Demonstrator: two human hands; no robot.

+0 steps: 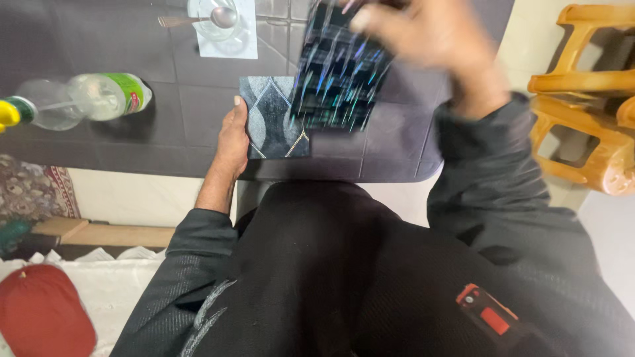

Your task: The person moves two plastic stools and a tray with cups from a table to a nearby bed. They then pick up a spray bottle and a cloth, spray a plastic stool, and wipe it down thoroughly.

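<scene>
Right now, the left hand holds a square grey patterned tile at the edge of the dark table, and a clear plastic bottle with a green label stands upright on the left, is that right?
Not quite: in the head view the clear plastic bottle lies on its side on the dark table. The left hand does hold the square grey patterned tile at the table's edge.

A lived-in home room: a dark tiled desk [165,125] carries a plastic water bottle [86,99] at left and a glass with a spoon [215,16] at the far edge, stacked orange plastic chairs [589,99] at right, a patterned rug [33,188] near left.
</scene>
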